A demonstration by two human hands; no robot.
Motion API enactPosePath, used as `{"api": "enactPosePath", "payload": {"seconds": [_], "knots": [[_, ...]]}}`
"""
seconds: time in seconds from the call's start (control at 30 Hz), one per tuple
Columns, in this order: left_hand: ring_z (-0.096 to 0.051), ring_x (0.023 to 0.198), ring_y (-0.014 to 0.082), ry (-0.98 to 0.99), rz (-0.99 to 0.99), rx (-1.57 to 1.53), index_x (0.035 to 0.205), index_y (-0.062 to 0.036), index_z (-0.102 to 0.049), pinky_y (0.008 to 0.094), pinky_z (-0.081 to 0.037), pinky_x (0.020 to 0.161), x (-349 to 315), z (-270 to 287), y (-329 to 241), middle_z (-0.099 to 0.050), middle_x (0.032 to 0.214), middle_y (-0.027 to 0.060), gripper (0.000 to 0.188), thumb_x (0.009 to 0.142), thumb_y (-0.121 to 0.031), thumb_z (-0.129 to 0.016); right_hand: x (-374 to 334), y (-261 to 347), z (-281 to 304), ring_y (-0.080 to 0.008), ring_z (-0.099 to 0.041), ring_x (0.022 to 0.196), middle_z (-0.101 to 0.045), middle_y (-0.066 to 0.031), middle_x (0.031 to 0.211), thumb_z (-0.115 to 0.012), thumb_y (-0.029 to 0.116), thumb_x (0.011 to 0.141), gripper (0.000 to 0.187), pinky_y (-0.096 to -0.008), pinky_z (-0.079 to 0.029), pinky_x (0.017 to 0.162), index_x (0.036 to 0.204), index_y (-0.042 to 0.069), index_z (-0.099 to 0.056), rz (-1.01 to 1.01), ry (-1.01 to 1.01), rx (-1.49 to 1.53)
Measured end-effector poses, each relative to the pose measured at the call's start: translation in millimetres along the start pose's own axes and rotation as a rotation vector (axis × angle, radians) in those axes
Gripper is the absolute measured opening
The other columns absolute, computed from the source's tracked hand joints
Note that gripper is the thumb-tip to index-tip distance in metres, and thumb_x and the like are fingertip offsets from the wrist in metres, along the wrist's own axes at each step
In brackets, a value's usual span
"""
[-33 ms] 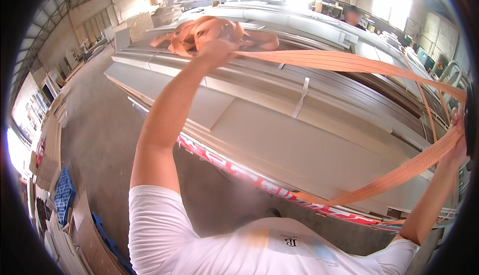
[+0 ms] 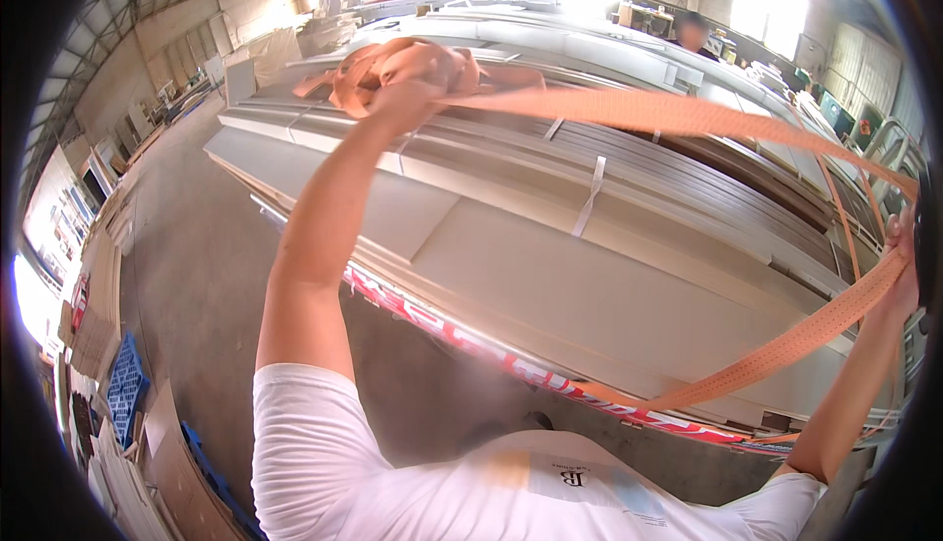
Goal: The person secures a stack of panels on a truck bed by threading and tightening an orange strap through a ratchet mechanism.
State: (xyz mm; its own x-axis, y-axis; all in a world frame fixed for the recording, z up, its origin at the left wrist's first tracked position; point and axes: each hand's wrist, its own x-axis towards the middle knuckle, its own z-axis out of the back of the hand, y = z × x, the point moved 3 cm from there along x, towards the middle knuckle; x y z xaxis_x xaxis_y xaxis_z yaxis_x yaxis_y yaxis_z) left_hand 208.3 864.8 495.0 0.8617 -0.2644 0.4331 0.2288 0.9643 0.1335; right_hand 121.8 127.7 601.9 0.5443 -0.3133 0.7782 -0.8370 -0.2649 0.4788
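Observation:
My left hand (image 2: pixel 408 99), somewhat blurred, is closed on an orange webbing strap (image 2: pixel 638 112), its arm stretched out ahead. Beside and beyond this hand lies a loose heap of the same strap (image 2: pixel 388 62), on top of stacked long panels. From the left hand the strap runs taut to the far right edge. My right hand (image 2: pixel 902 268) is up at that edge, its fingers closed round a strap length (image 2: pixel 786 350) that sags toward the load's near side. A dark object (image 2: pixel 921 246) beside the right hand is cut off by the picture's rim.
Long grey-beige panels (image 2: pixel 589 286) lie in front of me, a white band (image 2: pixel 592 197) around part of the stack. A red-and-white strip (image 2: pixel 471 340) runs along the near edge. Blue pallet (image 2: pixel 126 389) and boards stand at left. A person (image 2: pixel 693 35) is at the back right.
My left hand has shifted slightly left, drawing the strap with it; the strap's upper run is more blurred. My right hand has hardly moved.

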Motion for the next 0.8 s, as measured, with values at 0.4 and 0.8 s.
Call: {"api": "enactPosePath", "payload": {"seconds": [0.4,0.8], "knots": [[-0.075,0.097,0.0252,-0.25,-0.112,-0.394,0.097,-0.0093,-0.076,0.0426,-0.059,0.083,193.8,219.1,-135.9,-0.075,0.101,0.0201,0.029,0.09,-0.037,-0.073,2.0,-97.7,-179.7,-0.0011,-0.045,0.065,-0.063,0.0057,0.086,-0.056,0.023,0.105,0.046,-0.019,-0.033,0.057,0.147,0.005,-0.053,0.057,0.399,-0.735],[-0.07,0.089,0.035,-0.846,-0.853,-0.1,0.107,-0.0041,-0.074,0.0473,-0.056,0.079,196.9,183.8,-290.4,-0.073,0.095,0.0186,0.022,0.091,-0.012,-0.062,-4.0,-112.6,-208.8,-0.002,-0.035,0.055,-0.049,0.009,0.067,-0.074,0.037,0.095,0.032,-0.0223,-0.026,0.05,0.105,0.007,-0.076,-0.198,0.404,-0.627]]}}
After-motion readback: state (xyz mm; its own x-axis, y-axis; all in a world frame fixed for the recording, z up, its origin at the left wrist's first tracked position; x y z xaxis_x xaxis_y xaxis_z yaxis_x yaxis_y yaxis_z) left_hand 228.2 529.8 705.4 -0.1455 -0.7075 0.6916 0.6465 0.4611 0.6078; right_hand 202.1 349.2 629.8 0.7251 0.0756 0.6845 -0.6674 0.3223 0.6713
